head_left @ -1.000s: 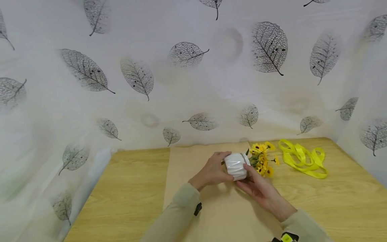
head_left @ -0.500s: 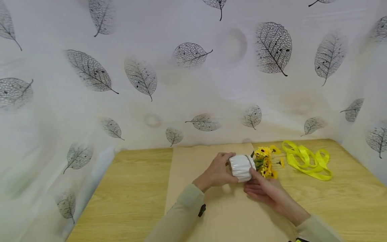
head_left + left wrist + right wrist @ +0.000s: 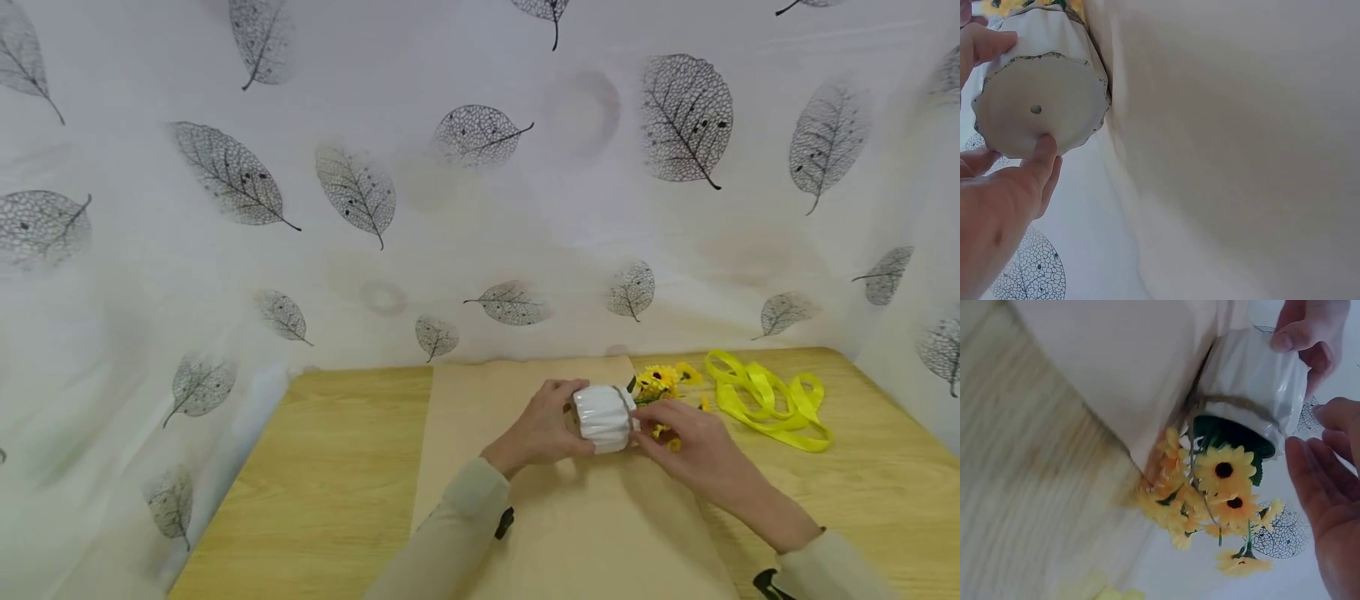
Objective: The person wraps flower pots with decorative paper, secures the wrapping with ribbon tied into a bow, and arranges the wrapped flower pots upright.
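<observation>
One table (image 3: pixel 330 467), wood-grained. One backdrop (image 3: pixel 525 225) behind it, printed with grey leaves, more than we can count with certainty. One sheet of brown paper (image 3: pixel 517 517), flat on the table. Two pale sleeves (image 3: pixel 450 521), one per arm, each with a black piece at it.

One left hand (image 3: pixel 540 429): its thumb and fingers are parted and bent round the base end of the pot, gripping it, one finger laid against the base.

One pot (image 3: pixel 602 421), white, fluted, tipped on its side above the paper, mouth to the right; whether it touches the paper we cannot tell. One hole (image 3: pixel 1036 109) in its base.

One length of twine (image 3: pixel 1235 400) round its neck, a loose end trailing over the blooms.

One bunch of yellow flowers (image 3: pixel 656 381) at the mouth; we count two dark centres facing us, other heads overlapping.

One right hand (image 3: pixel 701 454): fingers bent, tips at the rim; whether they pinch the twine we cannot tell.

One yellow ribbon (image 3: pixel 783 414), loosely looped on the table.
</observation>
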`<action>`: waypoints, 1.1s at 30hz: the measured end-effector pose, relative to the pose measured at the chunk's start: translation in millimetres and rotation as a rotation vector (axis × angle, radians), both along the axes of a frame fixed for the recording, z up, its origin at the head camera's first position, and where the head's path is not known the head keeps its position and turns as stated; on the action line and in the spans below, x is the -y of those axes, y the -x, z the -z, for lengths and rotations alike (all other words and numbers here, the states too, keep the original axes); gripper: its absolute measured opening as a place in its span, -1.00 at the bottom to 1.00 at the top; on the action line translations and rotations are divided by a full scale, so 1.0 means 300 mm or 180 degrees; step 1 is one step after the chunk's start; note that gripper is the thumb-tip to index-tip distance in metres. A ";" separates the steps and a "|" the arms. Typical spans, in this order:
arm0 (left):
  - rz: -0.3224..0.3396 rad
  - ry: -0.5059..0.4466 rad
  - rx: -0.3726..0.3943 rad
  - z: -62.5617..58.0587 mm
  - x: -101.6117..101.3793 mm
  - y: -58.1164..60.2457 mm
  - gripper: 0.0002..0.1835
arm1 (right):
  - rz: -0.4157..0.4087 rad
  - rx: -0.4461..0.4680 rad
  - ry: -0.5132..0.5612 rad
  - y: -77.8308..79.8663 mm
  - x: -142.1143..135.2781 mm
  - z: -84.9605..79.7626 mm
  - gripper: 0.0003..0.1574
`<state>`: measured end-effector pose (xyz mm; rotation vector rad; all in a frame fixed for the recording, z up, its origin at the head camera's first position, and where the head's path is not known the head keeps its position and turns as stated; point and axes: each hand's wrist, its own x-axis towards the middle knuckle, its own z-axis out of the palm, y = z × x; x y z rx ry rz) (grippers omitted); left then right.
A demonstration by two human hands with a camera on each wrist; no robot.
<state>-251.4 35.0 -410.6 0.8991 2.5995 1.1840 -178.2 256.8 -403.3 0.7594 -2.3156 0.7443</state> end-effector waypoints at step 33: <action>-0.0055 -0.0375 0.0455 -0.004 0.074 -0.011 -0.09 | -0.0477 -0.0015 -0.1028 0.095 0.013 -0.043 -0.41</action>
